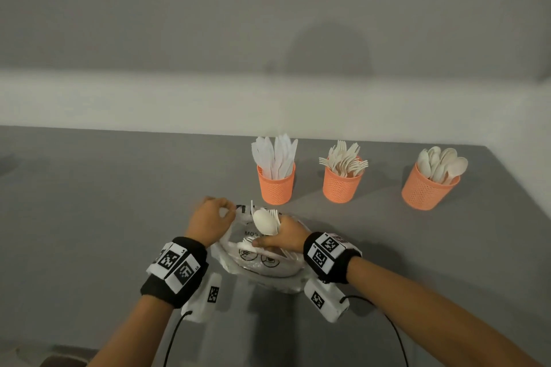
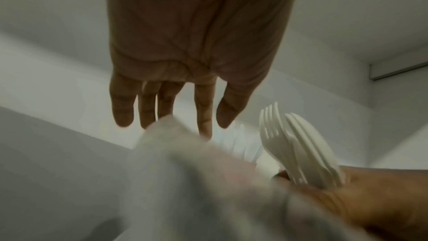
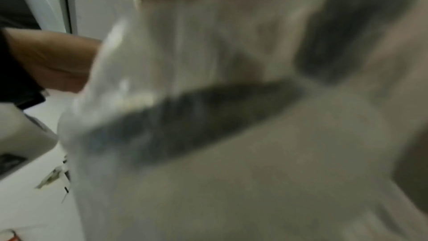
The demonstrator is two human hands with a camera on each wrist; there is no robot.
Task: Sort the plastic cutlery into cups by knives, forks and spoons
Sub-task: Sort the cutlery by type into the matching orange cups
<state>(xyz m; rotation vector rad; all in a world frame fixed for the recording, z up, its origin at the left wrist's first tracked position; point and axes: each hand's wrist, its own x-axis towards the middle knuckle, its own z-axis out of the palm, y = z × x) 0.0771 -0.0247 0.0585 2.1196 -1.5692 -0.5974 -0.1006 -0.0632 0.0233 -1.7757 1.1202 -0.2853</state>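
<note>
Three orange mesh cups stand in a row at the back: knives point(image 1: 275, 182) on the left, forks point(image 1: 343, 185) in the middle, spoons point(image 1: 426, 191) on the right. In front of them lies a clear plastic bag point(image 1: 262, 262) with white cutlery inside. My right hand point(image 1: 269, 238) grips a bundle of cutlery point(image 1: 264, 222) above the bag's mouth: a spoon in front, fork tines behind. The left wrist view shows the same bundle point(image 2: 301, 144) with fork tines pointing up. My left hand point(image 1: 225, 211) pinches the bag's edge point(image 2: 166, 131) and holds it up.
The grey table point(image 1: 104, 202) stretches far to the left of the bag. Its right edge runs just past the spoon cup. A pale wall stands behind the cups. The right wrist view is a blur of bag plastic point(image 3: 208, 116), with my left forearm point(image 3: 46, 58) beside it.
</note>
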